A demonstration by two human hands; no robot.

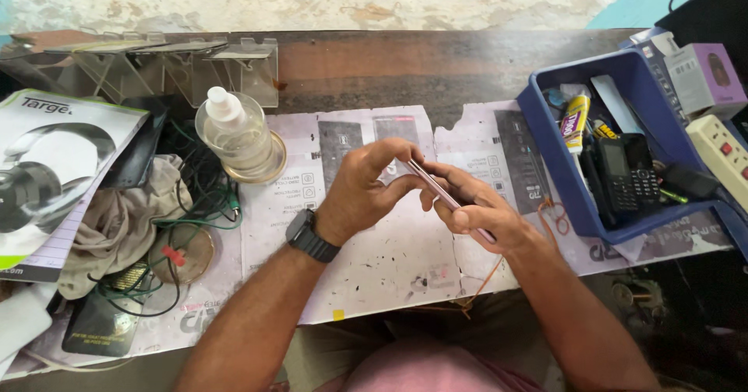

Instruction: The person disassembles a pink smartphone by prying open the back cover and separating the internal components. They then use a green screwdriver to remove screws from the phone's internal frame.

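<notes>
Item: slim pinkish rectangular phone (448, 197), edge-on above the paper-covered table (389, 267). My right hand (483, 217) cradles it, fingers pinching its edges; my left hand (366, 189) pinches its upper end. I judge steady support and light fingertip pressure best.

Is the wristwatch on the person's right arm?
No, the black wristwatch sits on the left wrist, while the right hand holds a thin phone.

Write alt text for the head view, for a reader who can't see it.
Seen from above, a person's left hand and right hand hold a thin, flat pinkish phone edge-on over a worn, paper-covered workbench. A clear plastic squeeze bottle with a white cap stands at left; a blue plastic bin of small tools and a black keypad phone sits at right.
</notes>
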